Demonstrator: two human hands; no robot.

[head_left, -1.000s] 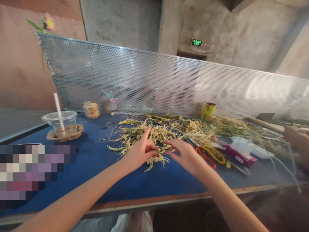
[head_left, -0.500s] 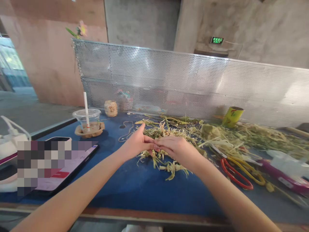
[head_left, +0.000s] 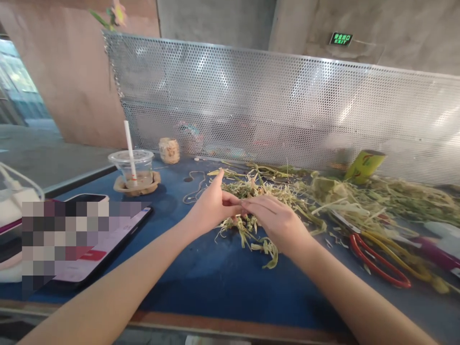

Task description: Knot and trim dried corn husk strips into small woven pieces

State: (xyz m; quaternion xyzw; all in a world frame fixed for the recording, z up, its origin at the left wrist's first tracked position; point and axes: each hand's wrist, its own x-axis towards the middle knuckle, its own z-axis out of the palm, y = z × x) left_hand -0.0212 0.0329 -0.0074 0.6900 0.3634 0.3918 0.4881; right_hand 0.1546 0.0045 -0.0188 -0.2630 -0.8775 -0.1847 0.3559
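My left hand [head_left: 212, 206] and my right hand [head_left: 276, 221] meet fingertip to fingertip over a heap of pale dried leaf strips [head_left: 258, 201] on the blue table top [head_left: 215, 278]. Both pinch a small bunch of the strips between thumb and fingers, and the left index finger sticks up. Loose curled strips [head_left: 268, 249] hang below my right hand onto the blue surface.
Red and yellow-handled scissors [head_left: 381, 258] lie to the right. A plastic cup with a straw [head_left: 133, 170] and a small jar [head_left: 169, 150] stand at the back left, a yellow-green cup [head_left: 364, 165] at the back right. A phone [head_left: 93, 239] lies at left. A perforated metal screen [head_left: 287, 105] closes the far side.
My hands came together from apart and now pinch a bunch of strips. The view swung left, bringing the phone into sight.
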